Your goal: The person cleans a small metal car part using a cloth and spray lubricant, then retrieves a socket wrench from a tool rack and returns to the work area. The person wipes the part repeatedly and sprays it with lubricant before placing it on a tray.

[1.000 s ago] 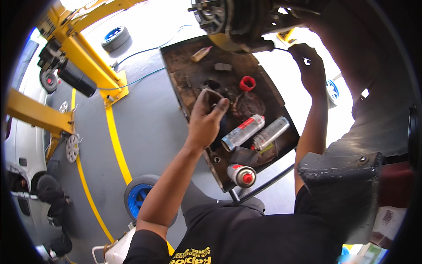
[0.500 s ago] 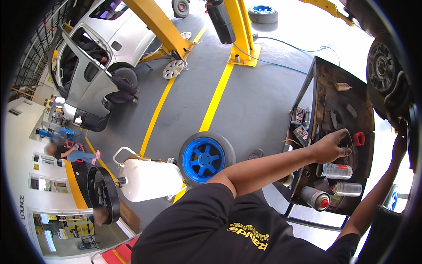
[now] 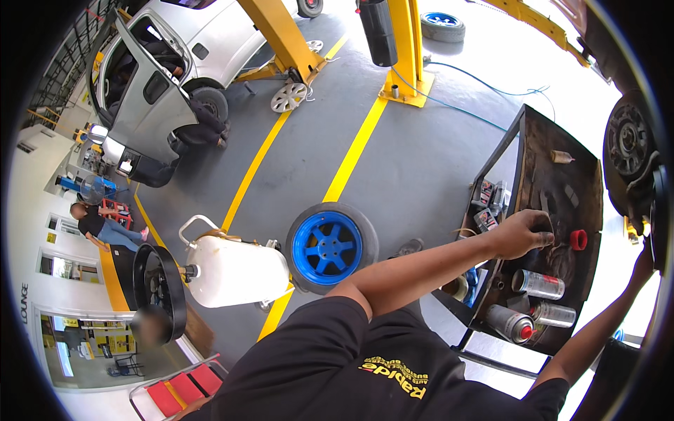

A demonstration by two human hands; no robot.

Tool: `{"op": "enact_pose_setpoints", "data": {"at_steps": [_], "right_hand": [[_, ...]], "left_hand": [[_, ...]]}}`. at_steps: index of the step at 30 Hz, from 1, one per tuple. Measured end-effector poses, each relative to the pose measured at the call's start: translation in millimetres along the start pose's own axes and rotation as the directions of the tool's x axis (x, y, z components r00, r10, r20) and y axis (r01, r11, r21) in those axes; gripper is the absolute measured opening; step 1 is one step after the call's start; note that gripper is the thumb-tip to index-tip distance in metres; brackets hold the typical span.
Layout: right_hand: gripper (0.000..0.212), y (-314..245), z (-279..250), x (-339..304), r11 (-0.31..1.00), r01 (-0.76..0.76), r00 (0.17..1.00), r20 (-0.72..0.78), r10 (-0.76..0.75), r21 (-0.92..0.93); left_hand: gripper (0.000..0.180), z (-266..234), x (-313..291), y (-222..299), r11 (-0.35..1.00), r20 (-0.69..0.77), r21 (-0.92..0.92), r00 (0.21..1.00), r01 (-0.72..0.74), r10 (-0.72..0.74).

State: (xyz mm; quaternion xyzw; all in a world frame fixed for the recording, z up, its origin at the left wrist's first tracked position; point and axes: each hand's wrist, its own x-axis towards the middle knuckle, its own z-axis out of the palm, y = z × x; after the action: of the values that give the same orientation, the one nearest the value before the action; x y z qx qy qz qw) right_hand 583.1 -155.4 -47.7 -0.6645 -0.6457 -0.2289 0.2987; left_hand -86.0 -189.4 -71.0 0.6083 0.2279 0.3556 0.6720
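My left hand (image 3: 523,235) hangs over a dark, grimy metal cart (image 3: 584,179), its fingers curled together. Whatever they hold, if anything, I cannot make out. Just right of the fingers is a red ring-shaped cap (image 3: 578,240). Closer to me, several spray cans lie on the cart, among them a silver can (image 3: 539,284) and a can with a red nozzle (image 3: 510,324). At the far right my right hand (image 3: 642,266) reaches up beside a raised vehicle's wheel hub (image 3: 630,138); dark parts and the picture's rim hide its fingers.
A tyre with a blue rim (image 3: 328,247) lies on the floor left of the cart, beside a white tank (image 3: 235,272) with a black drain pan (image 3: 160,295). Yellow lift posts (image 3: 406,56), a blue hose (image 3: 484,84) and a silver van (image 3: 210,52) stand beyond. People are at the left.
My left hand has drawn slightly back toward me over the cart, its fingers more closed. The view has shifted a little. My right hand stays by the hub.
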Motion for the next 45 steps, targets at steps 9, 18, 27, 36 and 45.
{"op": "enact_pose_setpoints", "data": {"at_steps": [9,18,27,36,45], "right_hand": [[0.03,-152,-20,-19,0.892,-0.207,0.956,-0.11,0.272,0.402],[0.029,-297,-65,12,0.971,-0.192,0.972,-0.106,0.208,0.145],[0.014,-279,-65,6,0.993,-0.093,0.979,-0.19,0.078,-0.071],[0.018,-230,-106,-27,0.856,-0.142,0.977,-0.21,0.04,-0.497],[0.036,-321,-108,-94,0.923,-0.383,0.915,-0.152,0.374,-0.038]], "left_hand": [[0.026,33,15,-25,0.998,0.135,0.014,0.989,0.066,-0.067],[0.021,72,48,-36,0.989,0.265,-0.078,0.959,0.13,-0.105],[0.016,53,51,-20,0.971,0.222,-0.136,0.961,0.198,-0.165],[0.013,40,33,-19,0.936,0.103,-0.259,0.971,0.237,-0.217],[0.033,78,67,-17,0.965,0.236,-0.156,0.957,0.209,-0.169]]}}
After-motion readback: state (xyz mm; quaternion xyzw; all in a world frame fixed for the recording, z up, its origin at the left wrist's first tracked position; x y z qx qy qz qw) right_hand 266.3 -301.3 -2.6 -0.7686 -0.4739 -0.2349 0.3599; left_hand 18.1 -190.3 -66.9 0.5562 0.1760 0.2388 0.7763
